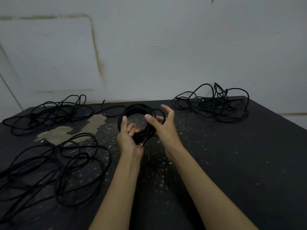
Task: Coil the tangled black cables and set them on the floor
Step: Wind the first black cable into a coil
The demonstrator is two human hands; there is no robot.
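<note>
A coiled black cable (132, 109) is held upright above the middle of the dark surface. My left hand (127, 136) grips the coil's lower left side, fingers curled through the ring, with a metal plug tip sticking out below the palm. My right hand (163, 123) is against the coil's right side with thumb and fingers spread; a loose loop of cable runs behind its fingers. From the coil a strand trails left toward a tangled cable (48, 113) at the far left. Another tangled cable (49, 170) lies near left, and a third tangle (214, 103) lies far right.
The dark surface (232, 155) is speckled with pale paint flecks and has a worn pale patch (79, 128) left of centre. A stained grey wall (166, 55) stands right behind it. The surface's right edge slants down at the far right.
</note>
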